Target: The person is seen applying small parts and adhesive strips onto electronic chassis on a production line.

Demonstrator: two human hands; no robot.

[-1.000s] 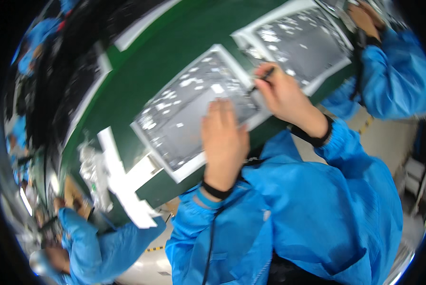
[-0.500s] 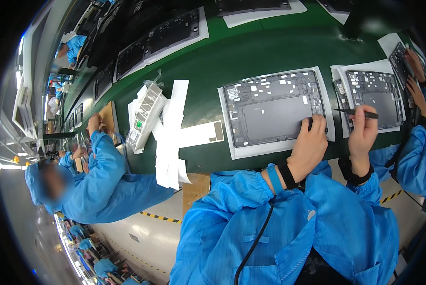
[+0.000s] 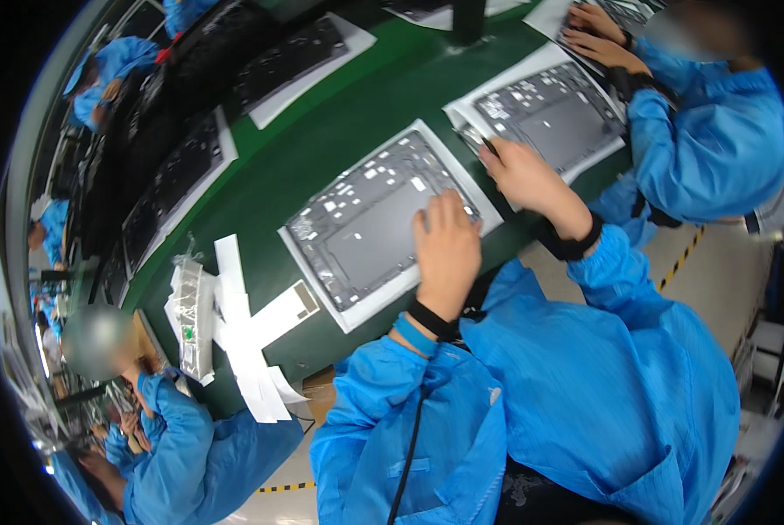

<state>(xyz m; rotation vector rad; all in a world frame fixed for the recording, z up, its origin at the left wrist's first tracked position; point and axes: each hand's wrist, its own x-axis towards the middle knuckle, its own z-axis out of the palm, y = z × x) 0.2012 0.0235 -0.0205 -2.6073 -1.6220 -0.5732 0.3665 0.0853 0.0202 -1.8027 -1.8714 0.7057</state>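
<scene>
My right hand [image 3: 523,175] pinches a dark slim tool [image 3: 491,148], likely tweezers. My left hand [image 3: 449,249] lies over the tablet housing's [image 3: 365,232] right end; I can't tell whether it grips anything. Leaning harder could skid the white sheet [image 3: 350,320] beneath; a careless swing of the tool could scratch the neighbouring housing [image 3: 562,127].

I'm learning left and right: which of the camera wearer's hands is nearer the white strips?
Left. The left hand is over the gray panel, right of the white strips; the right hand is farther right, near another panel.
</scene>
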